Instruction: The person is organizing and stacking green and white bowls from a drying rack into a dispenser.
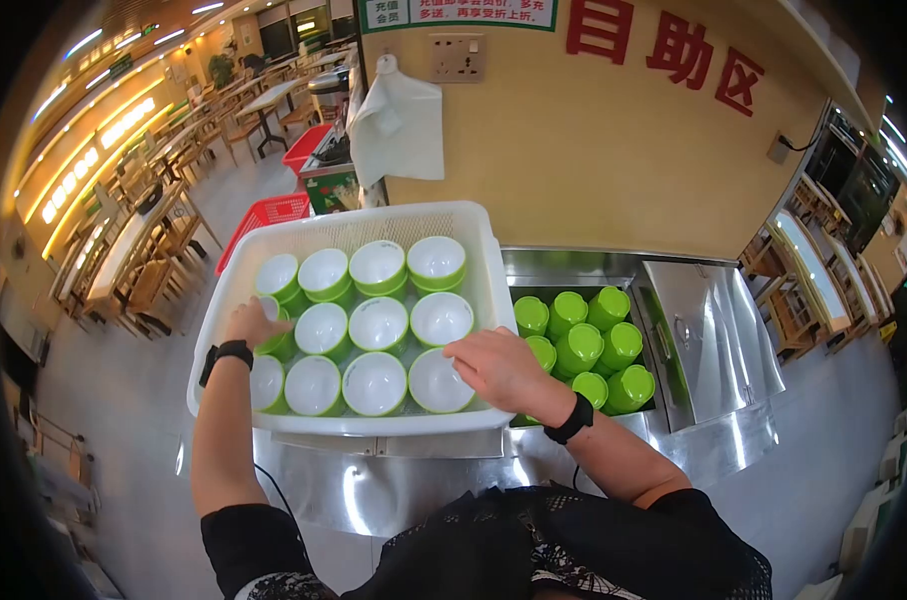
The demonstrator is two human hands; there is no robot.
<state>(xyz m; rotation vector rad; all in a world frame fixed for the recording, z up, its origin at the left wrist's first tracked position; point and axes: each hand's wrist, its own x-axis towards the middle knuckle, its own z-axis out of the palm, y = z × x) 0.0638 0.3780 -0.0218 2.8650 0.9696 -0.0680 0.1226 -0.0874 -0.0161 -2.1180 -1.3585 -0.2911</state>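
Note:
A white plastic basket (354, 424) holds several stacks of green bowls with white insides, set in rows. My left hand (254, 325) reaches in over the basket's left side, its fingers closed on a bowl (266, 306) in the left column, middle row. Part of that bowl is hidden under the hand. At the front right corner, my right hand (499, 368) bends its fingers over the rim of another bowl (438, 385). The bowls between the hands, such as the middle bowl (378, 324), stand upright with their openings up.
Right of the basket, several green cups (580, 348) stand upside down in a recess of the steel counter (374, 495), beside a steel lid (704, 340). Behind are a beige wall (594, 170) and a hanging white bag (399, 125). A red basket (264, 215) is at back left.

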